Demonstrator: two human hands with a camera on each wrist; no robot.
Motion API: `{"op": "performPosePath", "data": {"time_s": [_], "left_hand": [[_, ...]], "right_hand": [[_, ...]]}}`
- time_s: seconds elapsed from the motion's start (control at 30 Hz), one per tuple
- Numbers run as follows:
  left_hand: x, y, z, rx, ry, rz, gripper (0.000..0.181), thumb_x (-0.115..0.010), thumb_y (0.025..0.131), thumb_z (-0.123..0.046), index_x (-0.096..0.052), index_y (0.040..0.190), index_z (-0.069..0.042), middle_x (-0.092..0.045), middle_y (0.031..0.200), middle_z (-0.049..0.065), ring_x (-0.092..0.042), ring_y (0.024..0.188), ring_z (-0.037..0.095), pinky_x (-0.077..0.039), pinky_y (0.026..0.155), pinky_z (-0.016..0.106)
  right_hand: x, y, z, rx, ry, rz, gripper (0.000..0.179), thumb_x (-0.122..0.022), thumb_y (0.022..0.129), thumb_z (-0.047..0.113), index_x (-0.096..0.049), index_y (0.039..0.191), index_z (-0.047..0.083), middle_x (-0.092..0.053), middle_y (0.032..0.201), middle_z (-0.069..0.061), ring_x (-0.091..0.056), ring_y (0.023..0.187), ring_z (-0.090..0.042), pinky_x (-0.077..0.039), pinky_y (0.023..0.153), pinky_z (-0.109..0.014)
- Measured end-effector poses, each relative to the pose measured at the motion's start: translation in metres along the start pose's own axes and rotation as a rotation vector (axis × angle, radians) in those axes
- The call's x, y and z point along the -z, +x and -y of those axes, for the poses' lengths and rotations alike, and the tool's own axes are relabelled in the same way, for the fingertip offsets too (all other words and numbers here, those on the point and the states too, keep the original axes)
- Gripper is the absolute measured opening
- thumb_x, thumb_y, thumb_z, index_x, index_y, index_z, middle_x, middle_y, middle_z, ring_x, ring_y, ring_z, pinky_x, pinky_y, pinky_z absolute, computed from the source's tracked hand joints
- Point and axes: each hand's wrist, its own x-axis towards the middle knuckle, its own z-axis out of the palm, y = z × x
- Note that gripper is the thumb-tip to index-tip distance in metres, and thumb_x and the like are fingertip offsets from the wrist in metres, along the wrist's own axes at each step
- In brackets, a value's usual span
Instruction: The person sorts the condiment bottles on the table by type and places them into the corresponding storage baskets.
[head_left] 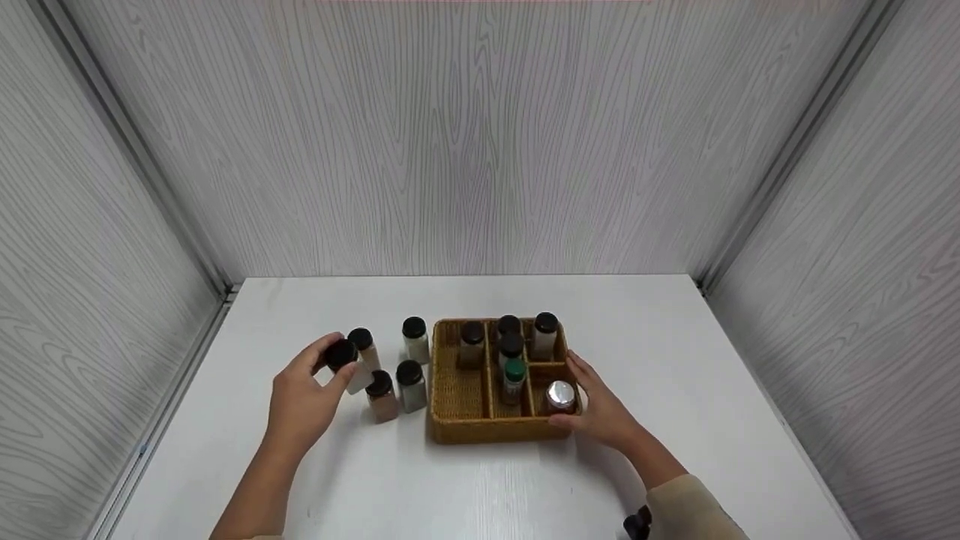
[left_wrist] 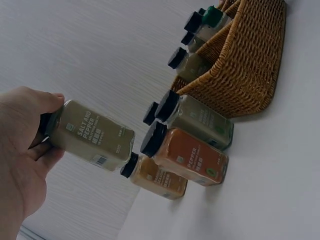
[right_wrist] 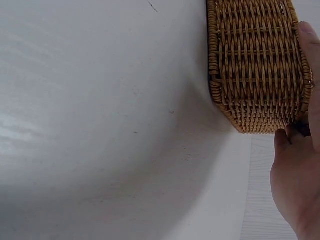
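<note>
The salt-and-pepper jar (left_wrist: 92,137) is being pinched by the left hand (head_left: 304,394), ideally kept clear of standing jars (left_wrist: 189,156); the basket (head_left: 495,431) is being clasped by the right hand (head_left: 606,414).

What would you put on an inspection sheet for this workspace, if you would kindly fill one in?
Surface: white table, with a few small dark marks.
Job's things: salt and pepper jar lifted; four capped jars standing left of the wicker basket; six containers inside its compartments.
Clutter: dark object beside the right sleeve, identity unclear.
Hands: left hand holds the lifted jar; right hand grips the basket's right side.
Cables: nothing seen.
Surroundings: pale wood-grain panels behind and on both sides.
</note>
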Motion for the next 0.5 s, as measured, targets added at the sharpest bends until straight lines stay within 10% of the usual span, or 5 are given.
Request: {"op": "performPosePath", "data": {"time_s": [0.5], "left_hand": [[-0.026, 0.02, -0.034, -0.053, -0.057, 0.131, 0.056, -0.081, 0.1, -0.021, -0.061, 0.15, -0.01, -0.063, 0.153, 0.017, -0.062, 0.144, 0.037, -0.051, 0.121, 0.054]], "right_hand": [[0.001, 0.001, -0.002, -0.006, 0.057, 0.02, 0.124, -0.094, 0.083, 0.045, -0.017, 0.175, 0.012, -0.014, 0.184, -0.009, -0.02, 0.168, -0.043, -0.029, 0.133, -0.065]]}}
